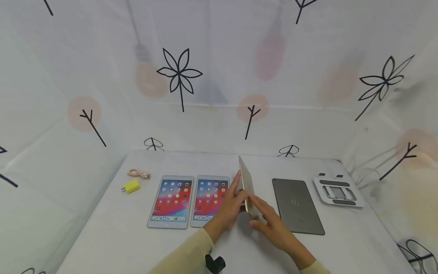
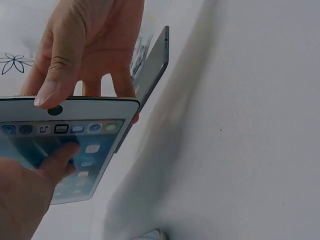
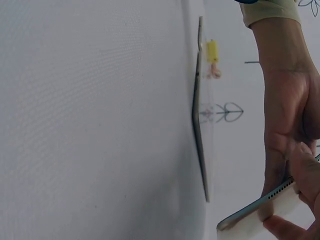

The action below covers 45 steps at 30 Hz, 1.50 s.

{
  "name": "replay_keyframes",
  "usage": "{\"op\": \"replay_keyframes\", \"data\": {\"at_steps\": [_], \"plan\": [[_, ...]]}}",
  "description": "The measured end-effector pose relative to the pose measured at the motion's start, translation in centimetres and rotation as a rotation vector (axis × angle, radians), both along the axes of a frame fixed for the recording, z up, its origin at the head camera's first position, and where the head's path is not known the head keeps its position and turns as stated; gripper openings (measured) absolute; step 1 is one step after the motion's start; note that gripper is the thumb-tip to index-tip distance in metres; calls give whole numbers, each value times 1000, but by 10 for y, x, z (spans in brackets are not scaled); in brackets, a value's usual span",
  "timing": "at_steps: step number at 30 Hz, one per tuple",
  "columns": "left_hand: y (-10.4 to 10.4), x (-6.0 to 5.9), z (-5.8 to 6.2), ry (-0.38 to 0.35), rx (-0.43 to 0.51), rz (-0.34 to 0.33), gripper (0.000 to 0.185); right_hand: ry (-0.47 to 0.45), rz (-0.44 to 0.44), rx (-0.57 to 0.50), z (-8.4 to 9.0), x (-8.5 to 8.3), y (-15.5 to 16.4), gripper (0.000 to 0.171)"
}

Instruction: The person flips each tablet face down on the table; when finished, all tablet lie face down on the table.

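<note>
A tablet [image 1: 247, 182] stands tilted on its long edge between the hands, above the table, its pale back turned right. Its lit screen [image 2: 75, 112] with app icons shows in the left wrist view. On the screen side is the left hand [image 1: 228, 209], its extended fingers touching the glass. My right hand [image 1: 273, 226] pinches the tablet's lower end, thumb beside the home button and fingers on the back. In the right wrist view, speaker holes line the tablet's edge [image 3: 277, 192] near the right thumb.
Two lit tablets, an outer one [image 1: 172, 201] and an inner one [image 1: 209, 196], lie face up at left. Beyond them are a yellow charger plug [image 1: 130, 186] and a coiled cable [image 1: 138, 174]. A dark tablet [image 1: 297, 207] lies face down at right, beside a white stand [image 1: 338, 192].
</note>
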<state>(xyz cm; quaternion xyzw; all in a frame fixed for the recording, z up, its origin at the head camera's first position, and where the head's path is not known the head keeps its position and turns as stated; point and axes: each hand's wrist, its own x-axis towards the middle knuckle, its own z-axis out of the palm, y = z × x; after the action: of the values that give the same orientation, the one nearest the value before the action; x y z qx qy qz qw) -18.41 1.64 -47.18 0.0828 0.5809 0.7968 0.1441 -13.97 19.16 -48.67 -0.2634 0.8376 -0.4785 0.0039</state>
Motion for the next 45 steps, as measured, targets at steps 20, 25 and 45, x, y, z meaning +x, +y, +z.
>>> {"op": "replay_keyframes", "data": {"at_steps": [20, 25, 45], "plan": [[-28, -16, -6, -67, 100, -99, 66, -420, -271, -148, 8, -5, 44, 93], [-39, -24, -8, -3, -85, -165, 73, -408, -267, -152, 8, -3, 50, 93], [-32, -23, -16, 154, -656, -107, 81, -428, -277, -94, -6, -1, 58, 95]]}}
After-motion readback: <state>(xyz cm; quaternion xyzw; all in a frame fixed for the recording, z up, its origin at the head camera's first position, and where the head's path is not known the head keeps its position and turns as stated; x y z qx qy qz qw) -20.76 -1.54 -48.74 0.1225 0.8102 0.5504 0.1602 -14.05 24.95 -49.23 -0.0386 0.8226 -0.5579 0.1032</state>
